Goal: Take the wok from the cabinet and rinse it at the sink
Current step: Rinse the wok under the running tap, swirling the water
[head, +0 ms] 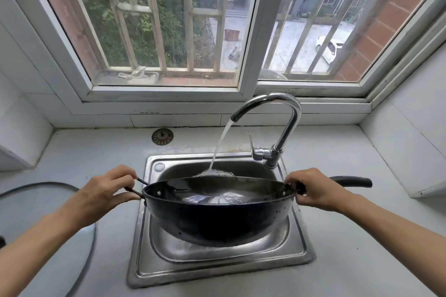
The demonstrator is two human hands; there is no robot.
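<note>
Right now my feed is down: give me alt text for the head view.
Two hands hold a black wok over a steel sink: left hand grips its loop handle, right hand its long handle. Water runs from the faucet onto the far rim; a glass lid lies left.

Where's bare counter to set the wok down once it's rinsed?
Right of the sink, the counter is bare to the wall. Behind the sink, only a narrow strip between strainer and faucet. Left is crowded: a glass lid lies there.
</note>
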